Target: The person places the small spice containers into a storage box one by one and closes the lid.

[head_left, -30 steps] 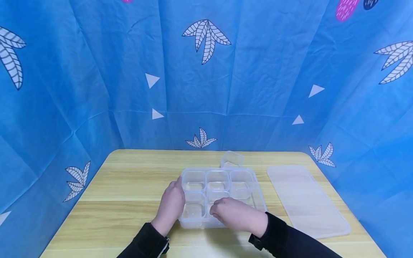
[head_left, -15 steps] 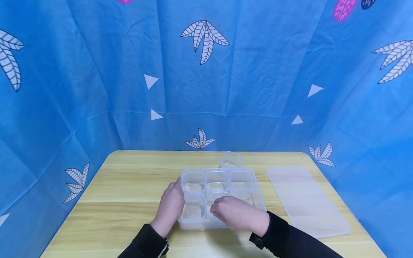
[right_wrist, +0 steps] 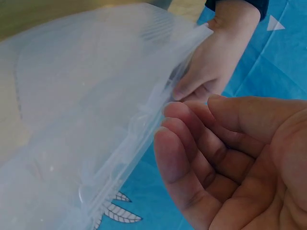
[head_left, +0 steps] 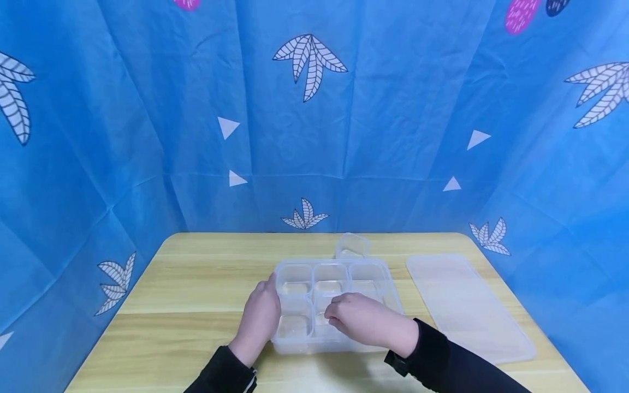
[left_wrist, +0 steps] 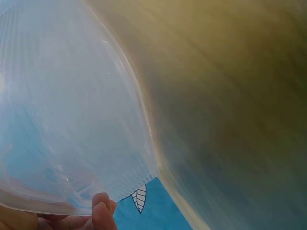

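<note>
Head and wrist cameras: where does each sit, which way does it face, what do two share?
Head: worn on head, faces forward and down at box; left hand, right hand show.
Left wrist: worn there, faces box; left fingers show.
Right wrist: worn there, faces box; both hands show.
Head and right wrist share both hands.

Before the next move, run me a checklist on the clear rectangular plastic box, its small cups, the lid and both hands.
1. Clear rectangular plastic box steadied: ok, the bare left hand grips its left side.
2. Bare right hand free: ok, the right wrist view shows nothing between fingers and thumb.
3. Every small cup inside the box: not ok, one small clear plastic cup sits behind it.
4. Front-right part of the box ready: cannot tell, the right hand largely hides it.
5. Flat translucent rectangular lid out of the way: ok, it lies on the light wooden table, right of the box.
</note>
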Available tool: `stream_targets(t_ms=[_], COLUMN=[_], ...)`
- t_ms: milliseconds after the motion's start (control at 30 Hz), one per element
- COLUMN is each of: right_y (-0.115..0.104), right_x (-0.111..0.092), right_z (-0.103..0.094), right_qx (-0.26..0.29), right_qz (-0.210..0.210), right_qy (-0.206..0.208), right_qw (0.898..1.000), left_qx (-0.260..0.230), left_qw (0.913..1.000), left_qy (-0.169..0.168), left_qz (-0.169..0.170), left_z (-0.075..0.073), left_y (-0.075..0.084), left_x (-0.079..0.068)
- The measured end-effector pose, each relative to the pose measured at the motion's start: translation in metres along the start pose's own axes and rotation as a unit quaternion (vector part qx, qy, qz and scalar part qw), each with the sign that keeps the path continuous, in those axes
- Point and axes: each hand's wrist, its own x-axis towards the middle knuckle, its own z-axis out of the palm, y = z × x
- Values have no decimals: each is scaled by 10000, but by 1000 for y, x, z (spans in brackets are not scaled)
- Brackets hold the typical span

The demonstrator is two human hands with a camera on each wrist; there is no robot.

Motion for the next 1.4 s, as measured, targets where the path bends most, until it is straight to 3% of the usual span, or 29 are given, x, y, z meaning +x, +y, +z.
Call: stream_targets(t_ms=[267, 833, 1400], right_y=[7, 27, 85], right_x=[0, 4, 26], right_z=[-7, -44, -55], right_qx=[91, 101, 272], right_qz=[-4, 6, 432], right_qy=[131, 552, 833], right_qw=[9999, 9984, 9952], left_qx=[-53, -144, -162], left_qw=[10000, 9999, 9998], left_qy=[-18, -50, -85], left_qz=[-43, -39, -119], left_z=[-2, -2, -1], left_y=[1, 1, 1], left_x=[0, 0, -1])
